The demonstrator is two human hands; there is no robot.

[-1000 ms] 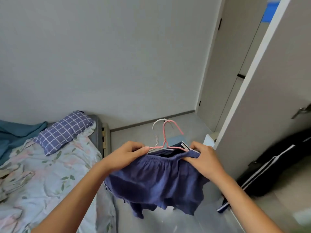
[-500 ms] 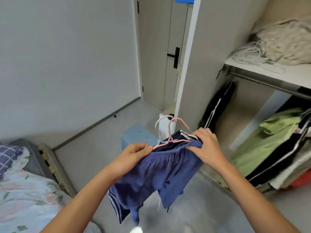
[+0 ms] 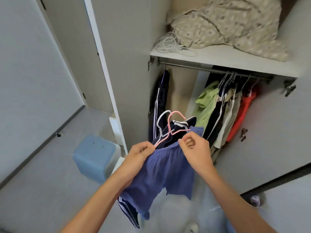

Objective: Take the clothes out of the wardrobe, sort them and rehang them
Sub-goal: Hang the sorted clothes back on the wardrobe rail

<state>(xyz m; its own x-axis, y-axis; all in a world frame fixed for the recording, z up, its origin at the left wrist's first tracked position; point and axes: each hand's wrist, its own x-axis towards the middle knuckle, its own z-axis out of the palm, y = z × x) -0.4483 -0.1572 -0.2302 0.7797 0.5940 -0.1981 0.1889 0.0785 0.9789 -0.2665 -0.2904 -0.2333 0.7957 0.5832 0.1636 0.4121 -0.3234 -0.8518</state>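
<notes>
Both your hands meet at centre frame: your left hand pinches the blue shorts at the waistband with the pink hanger, and your right hand curls round the waistband's other end. Dark shorts and a white hanger sit just behind. Beyond, the open wardrobe fills the upper right, clothes hanging on its rail.

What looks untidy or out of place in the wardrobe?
On the shelf a white cord lies in a loose tangle beside crumpled bedding. The hanging clothes bunch to the right, leaving most of the rail bare.
</notes>
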